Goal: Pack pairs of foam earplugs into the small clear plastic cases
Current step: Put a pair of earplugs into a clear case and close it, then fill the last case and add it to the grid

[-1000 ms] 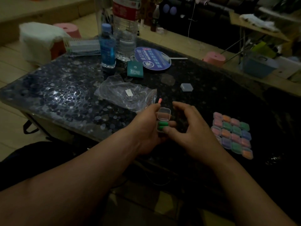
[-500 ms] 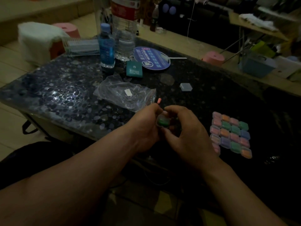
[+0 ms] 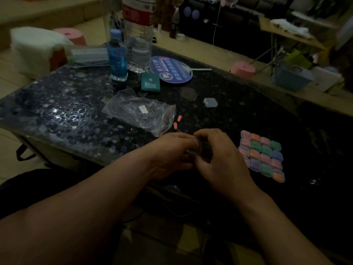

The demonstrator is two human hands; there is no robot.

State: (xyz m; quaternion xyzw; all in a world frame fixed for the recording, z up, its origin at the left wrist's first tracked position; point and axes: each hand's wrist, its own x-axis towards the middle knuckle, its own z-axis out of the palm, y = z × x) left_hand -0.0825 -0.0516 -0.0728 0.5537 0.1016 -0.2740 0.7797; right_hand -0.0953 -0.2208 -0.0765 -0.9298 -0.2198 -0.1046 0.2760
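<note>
My left hand [image 3: 172,152] and my right hand [image 3: 219,157] meet at the table's near edge and both pinch one small clear case [image 3: 195,149], which my fingers mostly hide. Its lid looks closed; what is inside does not show. Two loose orange earplugs [image 3: 177,122] lie on the table just beyond my hands, beside a crumpled clear plastic bag [image 3: 141,111]. To the right, several filled cases [image 3: 261,155] with pink, orange, green and purple earplugs lie in a grid. One more clear case [image 3: 210,102] sits alone farther back.
At the back of the dark patterned table [image 3: 57,111] stand a blue bottle [image 3: 117,56], a large clear bottle [image 3: 138,39], a round blue fan [image 3: 171,70], a teal packet [image 3: 150,82] and a clear rack [image 3: 87,55]. Pink stools stand beyond the table.
The case stood open with green earplugs showing; its lid has since come down and both hands have closed over it. The view shifted slightly, showing a second orange earplug.
</note>
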